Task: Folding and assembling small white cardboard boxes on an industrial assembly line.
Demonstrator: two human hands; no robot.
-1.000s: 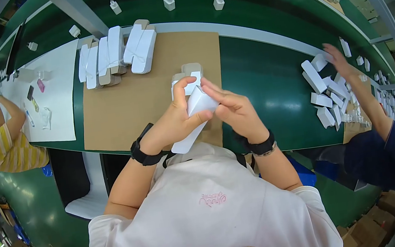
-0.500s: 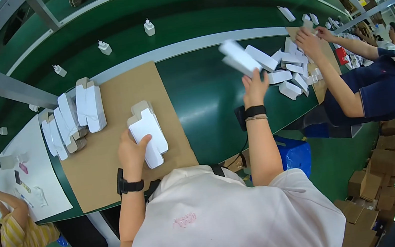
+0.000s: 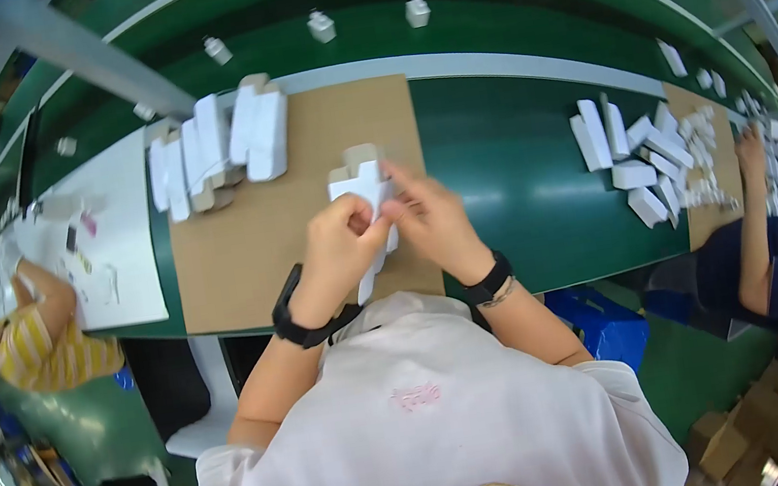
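White carton [image 3: 372,277] — left fingers [image 3: 349,211] pinching it; right fingers [image 3: 412,196] bent close, blurred — cannot tell if gripping.

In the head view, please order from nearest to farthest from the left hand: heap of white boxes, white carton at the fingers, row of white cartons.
From the left hand:
1. White carton, right at the fingers.
2. Row of white cartons, to its upper left.
3. Heap of white boxes, well off to the right.
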